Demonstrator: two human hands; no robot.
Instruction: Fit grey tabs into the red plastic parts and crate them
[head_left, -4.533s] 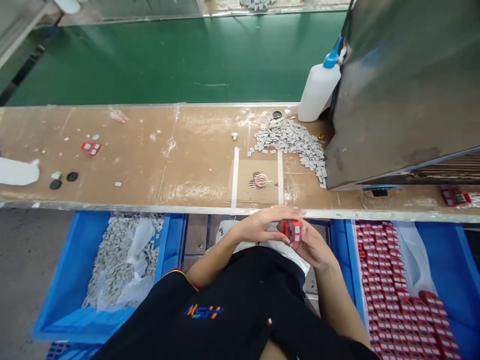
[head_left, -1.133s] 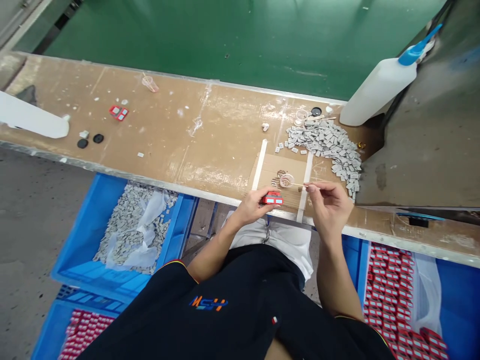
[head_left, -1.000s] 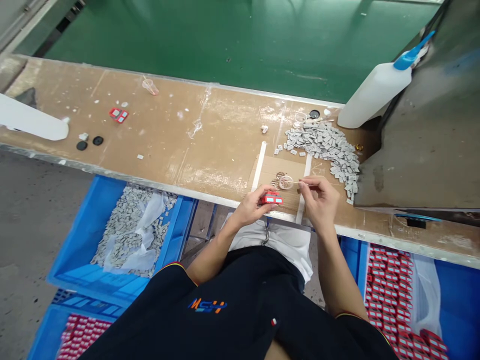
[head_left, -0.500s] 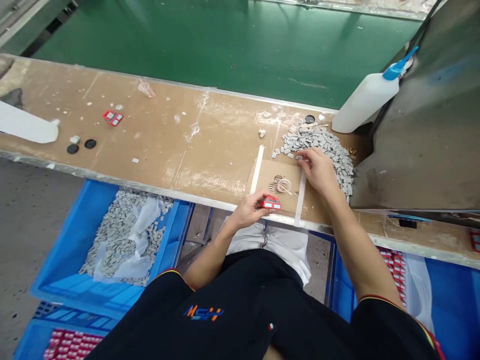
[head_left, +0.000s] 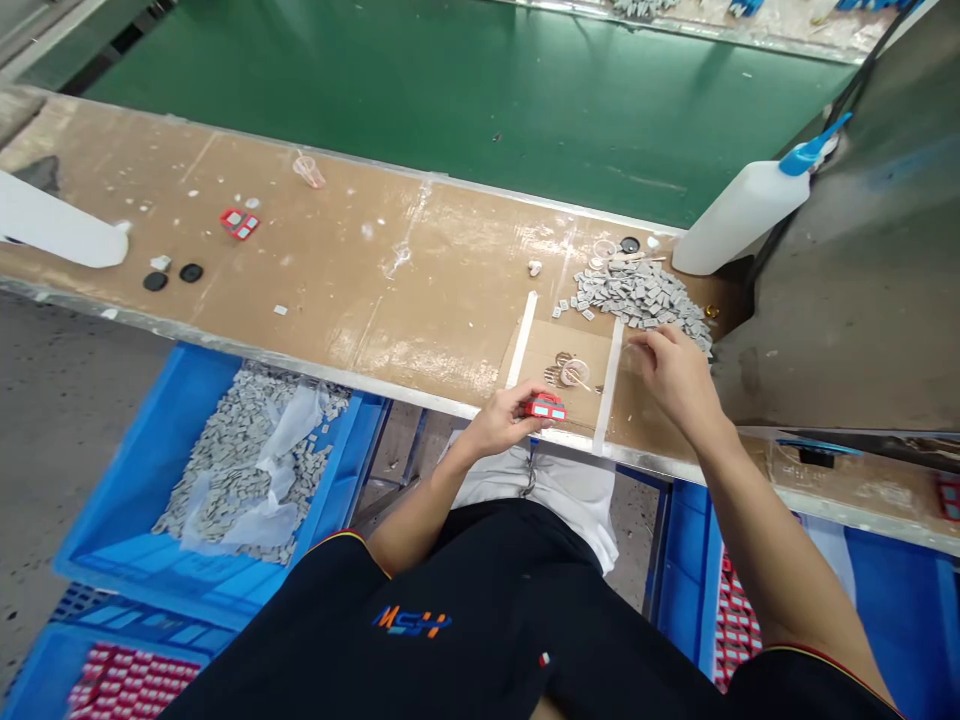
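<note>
My left hand grips a small red plastic part with pale window-like panels, at the front edge of the bench. My right hand is over the bench at the near side of a heap of small grey plastic tiles. Its thumb and forefinger are pinched together; whatever may be between them is too small to make out. Between the hands lies a cardboard sheet with white strips along its sides. On it stands a small clear cup with a thin stick in it.
A white bottle with a blue nozzle leans beside a metal panel at right. Another red part and black discs lie at left. A blue crate of grey tiles stands below the bench; a green surface lies beyond.
My right hand has moved from the tile heap's left edge rightward and toward me, still pinched. The left hand keeps the red part in nearly the same place. The view has shifted slightly.
</note>
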